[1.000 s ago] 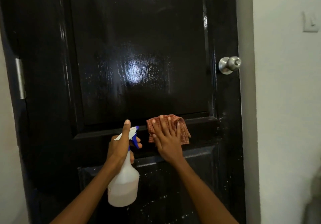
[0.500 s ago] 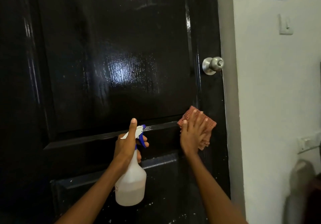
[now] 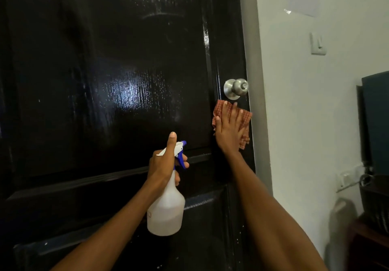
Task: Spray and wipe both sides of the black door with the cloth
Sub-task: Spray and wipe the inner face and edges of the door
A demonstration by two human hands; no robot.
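My right hand point(image 3: 229, 132) presses the cloth point(image 3: 244, 121) flat on the black door point(image 3: 105, 81) below the knob point(image 3: 236, 87); left grip point(image 3: 163, 163) clenches the spray bottle point(image 3: 166, 214).

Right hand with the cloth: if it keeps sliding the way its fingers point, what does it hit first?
Likely the door knob. The right hand lies flat on the cloth against the door, fingers pointing up, slightly left; the knob sits just above them.

Both bare arms reach forward, hands raised side by side.

The left hand point(image 3: 163, 163) is curled tight around a neck it grips, thumb pointing straight up, a finger hooked in front. The right hand point(image 3: 229, 129), higher and further out, lies flat, fingers point(image 3: 226, 111) spread and pressing upward, wrist bent back.
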